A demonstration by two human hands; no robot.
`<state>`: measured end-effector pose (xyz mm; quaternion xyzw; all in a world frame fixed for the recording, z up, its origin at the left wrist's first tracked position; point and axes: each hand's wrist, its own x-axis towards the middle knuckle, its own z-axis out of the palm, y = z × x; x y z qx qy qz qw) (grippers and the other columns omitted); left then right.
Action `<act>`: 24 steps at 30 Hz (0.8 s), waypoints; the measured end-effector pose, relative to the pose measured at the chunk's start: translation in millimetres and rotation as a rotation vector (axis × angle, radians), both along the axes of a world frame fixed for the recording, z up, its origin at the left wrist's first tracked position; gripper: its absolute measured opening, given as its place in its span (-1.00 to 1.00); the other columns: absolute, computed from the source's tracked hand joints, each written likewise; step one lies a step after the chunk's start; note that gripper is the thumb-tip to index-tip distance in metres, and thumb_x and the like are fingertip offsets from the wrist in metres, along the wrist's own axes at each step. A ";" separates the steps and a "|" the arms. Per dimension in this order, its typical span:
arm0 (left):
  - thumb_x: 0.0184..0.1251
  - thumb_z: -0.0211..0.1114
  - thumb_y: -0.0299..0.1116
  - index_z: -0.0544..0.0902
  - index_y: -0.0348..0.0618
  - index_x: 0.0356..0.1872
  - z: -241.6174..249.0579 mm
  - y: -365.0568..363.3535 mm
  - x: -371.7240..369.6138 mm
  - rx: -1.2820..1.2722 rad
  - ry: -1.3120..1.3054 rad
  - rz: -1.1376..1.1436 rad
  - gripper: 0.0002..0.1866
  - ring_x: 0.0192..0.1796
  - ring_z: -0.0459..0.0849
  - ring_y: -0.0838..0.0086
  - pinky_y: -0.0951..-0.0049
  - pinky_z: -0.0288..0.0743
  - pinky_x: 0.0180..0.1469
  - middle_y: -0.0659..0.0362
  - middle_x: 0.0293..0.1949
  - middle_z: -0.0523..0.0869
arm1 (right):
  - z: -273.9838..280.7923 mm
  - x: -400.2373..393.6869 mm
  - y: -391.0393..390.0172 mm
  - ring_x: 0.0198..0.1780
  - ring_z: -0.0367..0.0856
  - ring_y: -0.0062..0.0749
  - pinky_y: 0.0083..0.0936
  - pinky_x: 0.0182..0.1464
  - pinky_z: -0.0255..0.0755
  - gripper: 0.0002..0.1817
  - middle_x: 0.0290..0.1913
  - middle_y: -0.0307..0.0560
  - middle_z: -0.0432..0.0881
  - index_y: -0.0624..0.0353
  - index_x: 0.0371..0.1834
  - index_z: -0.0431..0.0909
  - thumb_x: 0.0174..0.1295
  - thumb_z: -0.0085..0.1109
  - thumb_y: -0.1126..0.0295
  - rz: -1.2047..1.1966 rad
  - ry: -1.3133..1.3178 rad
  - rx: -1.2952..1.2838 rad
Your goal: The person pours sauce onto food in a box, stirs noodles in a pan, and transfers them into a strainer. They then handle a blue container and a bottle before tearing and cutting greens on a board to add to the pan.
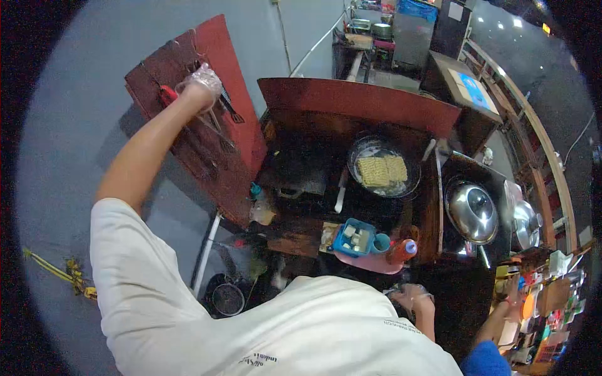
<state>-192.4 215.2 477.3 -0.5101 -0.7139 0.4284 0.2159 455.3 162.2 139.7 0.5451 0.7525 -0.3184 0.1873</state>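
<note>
My left hand [204, 86], in a clear plastic glove, is raised to the dark red board [163, 69] on the left, where kitchen utensils hang. Its fingers look closed at the hanging handles; what they hold is hidden. A black slotted turner [233, 114] hangs just beside it, and a red-handled utensil [168, 95] is at the wrist. Low in front of my body, my right hand [414, 296] hangs near the counter edge, blurred, so its fingers cannot be read. Two blocks of instant noodles [381, 170] lie in the water of a pan [411, 188] on the stove.
A blue container [346, 245] of white cubes, a teal cup [380, 242] and an orange-red bottle [402, 250] stand on a pink tray [376, 264]. A lidded wok [471, 213] sits to the right. Another person's arm [495, 326] reaches in at lower right.
</note>
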 end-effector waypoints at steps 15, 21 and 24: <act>0.15 0.31 -0.37 0.79 -0.08 -0.21 -18.3 5.5 46.2 0.009 -0.038 -0.203 -0.80 0.12 0.64 0.23 0.19 0.27 0.39 0.10 -0.11 0.76 | -26.6 1.1 -0.4 0.09 0.64 0.10 -0.17 0.15 0.50 -0.40 0.04 0.16 0.67 0.11 0.03 0.65 0.12 0.17 -0.14 -0.101 -0.116 -0.039; 0.12 0.36 -0.27 0.79 -0.05 -0.21 -64.4 26.4 68.2 0.114 -0.008 -0.212 -0.78 -0.01 0.73 0.24 0.21 0.55 0.10 0.07 -0.14 0.77 | -39.9 15.4 -5.4 0.09 0.63 0.06 -0.16 0.13 0.49 -0.50 0.08 0.13 0.66 -0.04 0.06 0.66 0.15 0.15 -0.06 -0.082 -0.061 -0.077; 0.29 0.23 -0.31 0.74 -0.19 -0.15 -58.0 23.9 134.3 0.058 -0.187 -0.108 -0.76 0.07 0.68 0.14 0.13 0.55 0.15 -0.02 0.05 0.69 | -60.5 27.9 -9.0 0.11 0.62 0.05 -0.17 0.16 0.48 -0.49 0.09 0.12 0.66 -0.01 0.09 0.64 0.15 0.17 -0.04 -0.138 -0.031 -0.119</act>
